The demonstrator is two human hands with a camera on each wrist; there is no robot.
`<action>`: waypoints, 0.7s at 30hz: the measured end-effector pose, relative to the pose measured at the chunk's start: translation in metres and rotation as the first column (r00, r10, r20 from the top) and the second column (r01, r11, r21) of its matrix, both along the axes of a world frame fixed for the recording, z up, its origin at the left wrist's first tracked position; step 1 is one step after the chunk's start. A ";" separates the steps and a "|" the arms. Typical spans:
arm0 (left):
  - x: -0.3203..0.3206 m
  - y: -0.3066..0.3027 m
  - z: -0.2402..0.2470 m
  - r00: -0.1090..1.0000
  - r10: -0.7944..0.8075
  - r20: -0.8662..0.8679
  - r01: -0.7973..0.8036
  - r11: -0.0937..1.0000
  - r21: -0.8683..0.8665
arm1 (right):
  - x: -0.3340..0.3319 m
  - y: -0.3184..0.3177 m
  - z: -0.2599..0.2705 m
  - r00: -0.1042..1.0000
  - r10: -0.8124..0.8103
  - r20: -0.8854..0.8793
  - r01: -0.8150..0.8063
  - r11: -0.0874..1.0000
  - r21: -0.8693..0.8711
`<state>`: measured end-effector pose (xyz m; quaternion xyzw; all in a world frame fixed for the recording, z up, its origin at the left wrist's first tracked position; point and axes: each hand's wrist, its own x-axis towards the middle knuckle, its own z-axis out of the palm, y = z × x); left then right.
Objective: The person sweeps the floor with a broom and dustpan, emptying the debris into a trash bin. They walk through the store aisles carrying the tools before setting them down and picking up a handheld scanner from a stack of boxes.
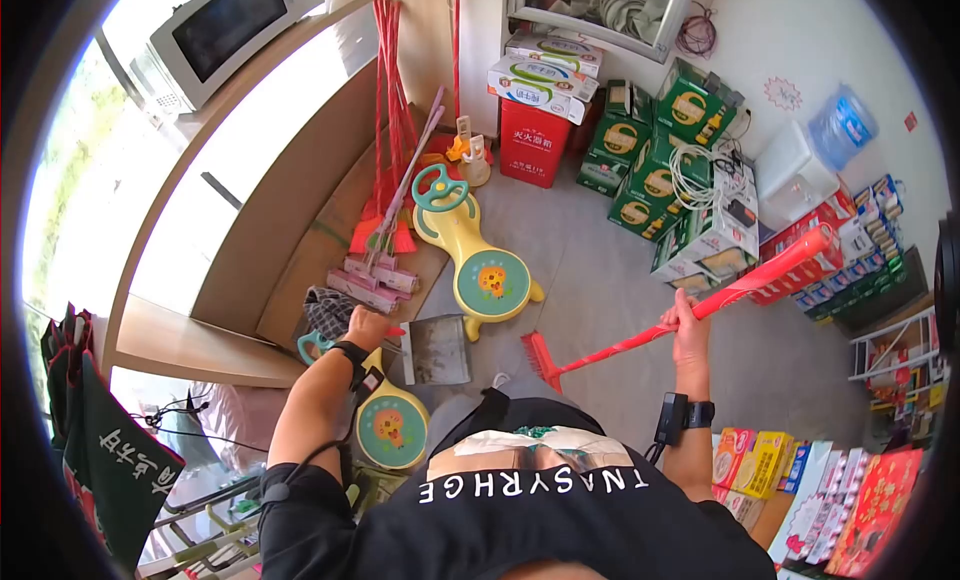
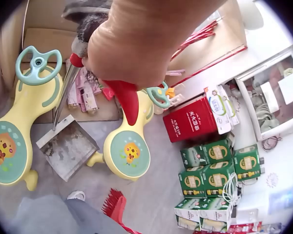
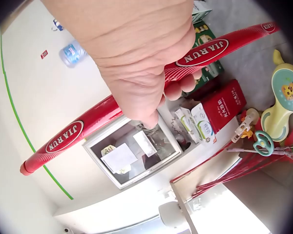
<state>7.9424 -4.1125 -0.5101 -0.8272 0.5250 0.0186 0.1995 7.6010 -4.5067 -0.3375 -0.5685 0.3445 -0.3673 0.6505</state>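
My left hand (image 1: 370, 325) grips the red handle of a long-handled dustpan (image 1: 437, 350). The dustpan's grey, dust-marked pan (image 2: 68, 151) is low over the floor between two yellow ride-on toys. My right hand (image 1: 686, 328) is wrapped around the shaft of a red broom (image 1: 740, 290), which slants down to the left. Red bristles on the broom head (image 1: 541, 360) are at floor level, a little right of the pan. In the right wrist view, the fingers curl round the printed red shaft (image 3: 205, 53).
One yellow ride-on toy (image 1: 492, 280) stands ahead of the pan, another (image 1: 393, 428) by my left side. Red brooms (image 1: 390, 130) lean at the left wall. A red bin (image 1: 533, 145) and green cartons (image 1: 650, 180) line the back. Boxed goods (image 1: 765, 465) are at right.
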 end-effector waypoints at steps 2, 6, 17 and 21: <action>0.008 0.002 -0.004 0.989 0.127 -0.074 -0.115 0.983 0.141 | 0.019 -0.013 0.003 0.998 -0.021 -0.053 0.020 1.000 -0.020; 0.028 -0.002 0.003 0.993 0.111 -0.051 -0.100 0.978 0.183 | 0.047 -0.026 0.013 0.995 -0.054 -0.087 0.048 0.996 -0.070; 0.031 0.017 -0.010 0.980 0.122 -0.158 -0.061 0.937 0.345 | 0.050 -0.039 0.041 0.968 -0.218 -0.121 0.191 0.961 -0.199; 0.024 0.043 -0.070 0.940 0.196 -0.280 -0.092 0.934 0.345 | 0.056 -0.045 0.065 0.970 -0.241 -0.032 0.223 0.934 -0.278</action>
